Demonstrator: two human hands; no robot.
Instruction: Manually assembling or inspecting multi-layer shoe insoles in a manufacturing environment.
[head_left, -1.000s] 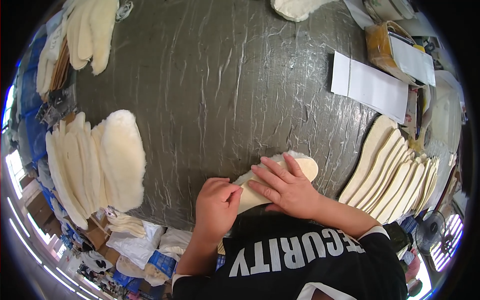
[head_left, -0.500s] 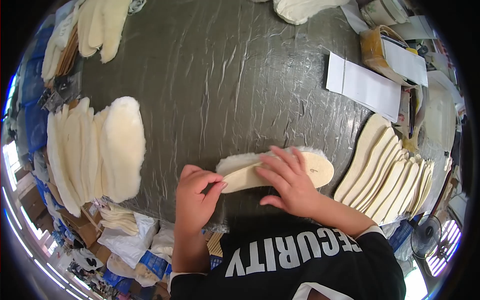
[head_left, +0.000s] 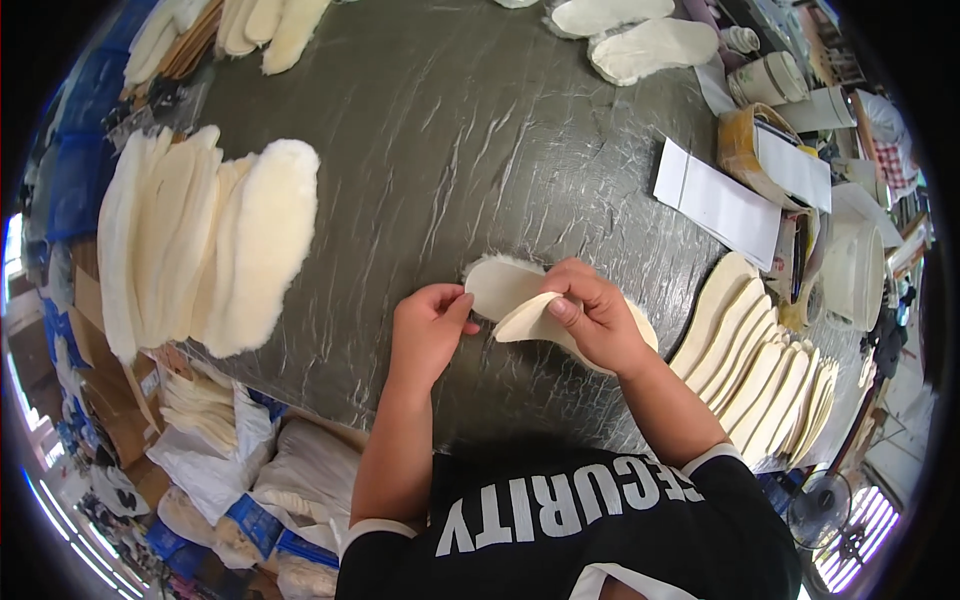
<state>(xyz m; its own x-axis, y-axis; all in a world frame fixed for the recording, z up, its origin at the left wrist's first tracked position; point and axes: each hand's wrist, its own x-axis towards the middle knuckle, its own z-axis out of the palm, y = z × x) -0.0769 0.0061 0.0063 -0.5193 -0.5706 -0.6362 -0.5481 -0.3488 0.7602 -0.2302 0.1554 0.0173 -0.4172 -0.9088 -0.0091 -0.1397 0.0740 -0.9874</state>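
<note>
A fleece-edged insole (head_left: 497,284) lies on the dark table in front of me, its smooth pale backing upward and white wool along its far edge. Over its right part is a cream felt insole (head_left: 527,318), whose left end is bent up and away from the backing. My right hand (head_left: 595,315) is closed on this felt piece, thumb pressed on its top. My left hand (head_left: 432,325) has thumb and forefinger pinched at the left tip of the fleece insole; the fingertips partly hide the contact.
Fleece insoles (head_left: 265,245) are stacked at the left, and a fanned row of felt insoles (head_left: 735,350) lies at the right. White paper sheets (head_left: 715,205) and a taped box (head_left: 750,150) stand beyond. More insoles (head_left: 655,50) lie at the far edge.
The felt insole's left end has been lifted and folded back, uncovering the backing beneath. My right hand has gone from lying flat to gripping the felt. The view has shifted.
</note>
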